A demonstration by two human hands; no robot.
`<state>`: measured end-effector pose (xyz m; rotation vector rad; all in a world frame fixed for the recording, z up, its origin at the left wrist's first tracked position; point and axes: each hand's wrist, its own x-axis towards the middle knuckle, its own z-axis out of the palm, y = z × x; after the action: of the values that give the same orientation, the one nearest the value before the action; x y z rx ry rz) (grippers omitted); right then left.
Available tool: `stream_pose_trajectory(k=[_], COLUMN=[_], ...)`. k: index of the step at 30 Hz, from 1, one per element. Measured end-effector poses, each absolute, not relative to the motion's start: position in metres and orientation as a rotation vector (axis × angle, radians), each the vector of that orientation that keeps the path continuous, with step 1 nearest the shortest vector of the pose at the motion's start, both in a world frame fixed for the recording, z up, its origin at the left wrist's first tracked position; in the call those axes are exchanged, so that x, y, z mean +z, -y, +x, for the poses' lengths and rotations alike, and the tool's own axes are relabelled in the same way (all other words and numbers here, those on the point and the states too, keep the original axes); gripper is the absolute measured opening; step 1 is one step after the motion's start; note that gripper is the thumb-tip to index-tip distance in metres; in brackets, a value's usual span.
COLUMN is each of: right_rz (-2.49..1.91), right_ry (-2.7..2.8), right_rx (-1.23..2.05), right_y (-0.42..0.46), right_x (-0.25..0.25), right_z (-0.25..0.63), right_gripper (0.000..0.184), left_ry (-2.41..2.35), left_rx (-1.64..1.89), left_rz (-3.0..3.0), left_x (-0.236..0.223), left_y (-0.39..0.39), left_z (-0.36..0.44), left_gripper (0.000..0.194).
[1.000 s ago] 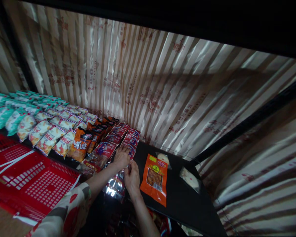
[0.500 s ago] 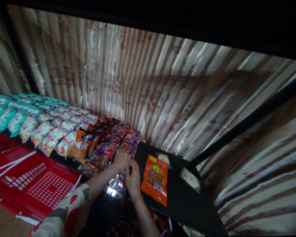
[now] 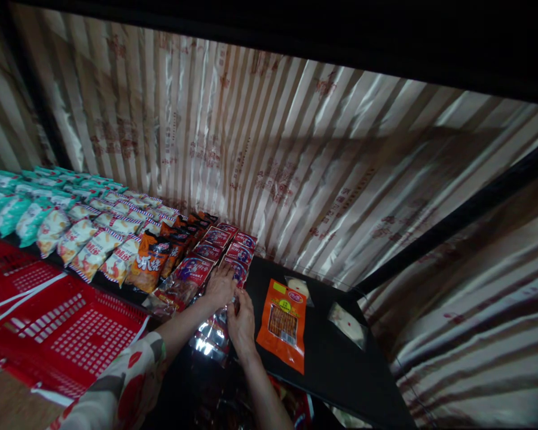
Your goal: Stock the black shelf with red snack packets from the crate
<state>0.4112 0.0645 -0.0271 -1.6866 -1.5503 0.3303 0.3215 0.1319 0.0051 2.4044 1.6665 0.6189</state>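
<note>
My left hand (image 3: 221,288) lies flat with fingers stretched out over the red snack packets (image 3: 194,269), which form two rows on a black shelf. Close beside it, my right hand (image 3: 242,319) has its fingers bent at the right edge of a red snack packet; its thumb is apart from the index finger, and the grip is partly hidden. Below both hands, a shiny clear lower part of packaging (image 3: 211,340) reflects light. To the right of my right hand lies an orange snack bag (image 3: 283,325) with a see-through window.
Orange-and-black bags (image 3: 147,263), white snack bags (image 3: 94,251) and teal bags (image 3: 31,221) stand in rows at left. A red basket (image 3: 85,340) is in front of them. Two clear packets with pale round contents (image 3: 347,325) lie on the black shelf (image 3: 332,376). Striped cloth (image 3: 273,155) hangs behind.
Both hands stay at nearly the same place on the red packets. The view has shifted very slightly; nothing else has visibly moved.
</note>
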Motion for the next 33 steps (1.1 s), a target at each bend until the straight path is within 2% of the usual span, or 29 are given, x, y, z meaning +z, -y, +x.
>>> stream_pose_trajectory(k=[17,33], right_rz=[-1.717,-1.688], right_ry=[1.595,1.559], right_rx=[0.337,0.308], right_y=[-0.061,-0.057], right_x=[-0.022,-0.02], right_z=[0.406,0.406], right_gripper=[0.046,0.049], left_ry=[-1.663,-1.637], left_rx=[0.62,0.677], left_rz=[2.368,2.43], left_x=[0.005,0.023], left_y=[-0.135,-0.123], left_z=[0.317,0.317], left_gripper=[0.04,0.037])
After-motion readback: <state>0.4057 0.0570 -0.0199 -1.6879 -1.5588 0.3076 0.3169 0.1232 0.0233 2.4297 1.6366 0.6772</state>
